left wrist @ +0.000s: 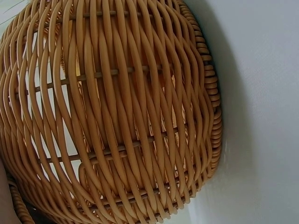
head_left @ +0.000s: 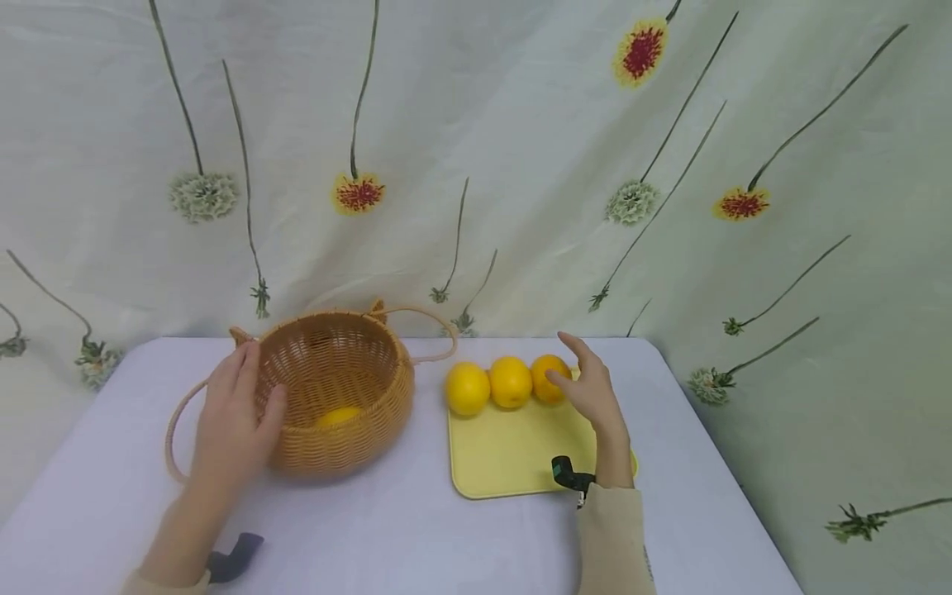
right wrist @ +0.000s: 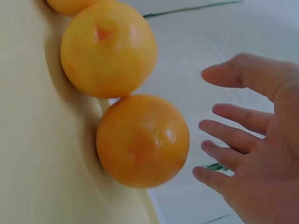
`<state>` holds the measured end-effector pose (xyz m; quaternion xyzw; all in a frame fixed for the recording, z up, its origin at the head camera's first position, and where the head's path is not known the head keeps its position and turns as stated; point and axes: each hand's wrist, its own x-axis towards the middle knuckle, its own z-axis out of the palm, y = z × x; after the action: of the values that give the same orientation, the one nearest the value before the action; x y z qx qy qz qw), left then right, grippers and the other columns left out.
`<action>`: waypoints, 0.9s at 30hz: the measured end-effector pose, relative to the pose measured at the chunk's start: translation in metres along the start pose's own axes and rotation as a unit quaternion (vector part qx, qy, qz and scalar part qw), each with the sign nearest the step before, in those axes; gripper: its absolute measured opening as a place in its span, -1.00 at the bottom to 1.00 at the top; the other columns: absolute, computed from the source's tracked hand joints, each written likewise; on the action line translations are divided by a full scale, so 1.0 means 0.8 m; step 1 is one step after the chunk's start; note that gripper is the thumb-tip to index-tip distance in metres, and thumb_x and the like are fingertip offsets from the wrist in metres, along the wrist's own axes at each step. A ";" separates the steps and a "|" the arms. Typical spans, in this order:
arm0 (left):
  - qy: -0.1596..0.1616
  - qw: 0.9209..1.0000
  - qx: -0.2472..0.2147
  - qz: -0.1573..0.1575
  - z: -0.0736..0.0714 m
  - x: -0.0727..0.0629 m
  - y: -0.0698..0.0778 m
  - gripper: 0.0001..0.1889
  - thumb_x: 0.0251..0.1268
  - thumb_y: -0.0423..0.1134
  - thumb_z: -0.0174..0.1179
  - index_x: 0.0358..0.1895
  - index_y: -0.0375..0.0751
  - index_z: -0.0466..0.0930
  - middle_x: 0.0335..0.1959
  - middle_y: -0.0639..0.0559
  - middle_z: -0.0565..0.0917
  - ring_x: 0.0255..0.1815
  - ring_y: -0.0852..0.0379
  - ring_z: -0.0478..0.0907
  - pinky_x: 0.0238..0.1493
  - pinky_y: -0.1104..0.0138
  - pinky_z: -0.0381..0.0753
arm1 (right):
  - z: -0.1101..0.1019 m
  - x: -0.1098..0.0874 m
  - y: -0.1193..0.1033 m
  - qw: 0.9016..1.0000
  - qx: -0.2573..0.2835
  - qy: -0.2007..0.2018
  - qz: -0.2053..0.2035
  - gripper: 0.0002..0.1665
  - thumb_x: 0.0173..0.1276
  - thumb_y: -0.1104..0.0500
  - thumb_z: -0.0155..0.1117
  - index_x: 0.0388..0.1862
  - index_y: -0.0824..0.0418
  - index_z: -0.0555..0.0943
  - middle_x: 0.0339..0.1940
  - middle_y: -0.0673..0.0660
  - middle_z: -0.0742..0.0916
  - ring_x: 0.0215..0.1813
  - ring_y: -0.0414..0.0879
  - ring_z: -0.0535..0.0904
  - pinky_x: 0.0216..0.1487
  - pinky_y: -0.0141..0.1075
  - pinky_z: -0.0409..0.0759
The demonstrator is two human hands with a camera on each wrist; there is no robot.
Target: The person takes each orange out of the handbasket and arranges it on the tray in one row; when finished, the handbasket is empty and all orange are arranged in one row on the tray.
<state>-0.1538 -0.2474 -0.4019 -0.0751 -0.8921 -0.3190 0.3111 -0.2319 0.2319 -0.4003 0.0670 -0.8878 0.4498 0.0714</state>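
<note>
At the left of the table is a round wicker basket (head_left: 387,413) with a yellow piece of fruit (head_left: 338,416) inside. My left hand (head_left: 236,413) rests on the basket's left rim, its fingers fairly straight and the thumb over the edge. The left wrist view is filled by the woven side (left wrist: 117,93), with only a sliver of hand at the corner. My right hand (head_left: 591,392) is spread beside an orange (right wrist: 142,140), with a gap between fingertips and fruit. Two yellower round fruits (head_left: 511,382) (head_left: 468,388) sit left of the orange in a row.
The fruits stand along the back edge of a yellow tray (head_left: 513,463) on a white table (head_left: 387,537). Thin looped handles (head_left: 435,312) stick out from the basket's sides. Behind the table hangs a flower-printed cloth (head_left: 476,124).
</note>
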 end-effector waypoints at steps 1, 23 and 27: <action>-0.001 1.000 0.002 -0.002 -0.001 0.000 0.001 -0.30 0.53 -0.16 0.03 0.60 -0.49 0.18 0.57 -0.48 0.28 0.60 -0.44 0.17 0.73 -0.04 0.01 | 0.002 0.001 -0.003 1.000 0.001 0.010 -0.003 -0.22 0.50 0.15 0.35 0.63 0.18 0.34 0.65 0.24 0.41 0.67 0.24 0.24 0.66 0.22 0.21; 0.010 1.000 0.005 0.006 -0.002 0.001 0.011 -0.31 0.51 -0.17 0.07 0.58 -0.47 0.24 0.55 -0.47 0.33 0.56 -0.45 0.23 0.70 -0.11 0.10 | 0.083 0.001 -0.109 0.995 0.057 -0.025 -0.072 -0.36 0.54 -0.05 0.34 0.48 0.17 0.52 0.47 0.15 0.62 0.54 0.06 0.47 0.57 0.09 0.42; 0.008 1.000 0.006 -0.001 -0.005 0.001 0.011 -0.31 0.50 -0.18 0.08 0.59 -0.46 0.23 0.56 -0.46 0.31 0.58 -0.44 0.22 0.70 -0.12 0.09 | 0.105 0.003 -0.139 0.993 0.074 -0.009 -0.094 -0.44 0.51 0.04 0.37 0.40 0.22 0.58 0.38 0.18 0.69 0.44 0.09 0.57 0.47 0.04 0.56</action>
<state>-0.1490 -0.2431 -0.3944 -0.0696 -0.8917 -0.3145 0.3180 -0.2195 0.0984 -0.3610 0.1592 -0.8427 0.5045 0.1001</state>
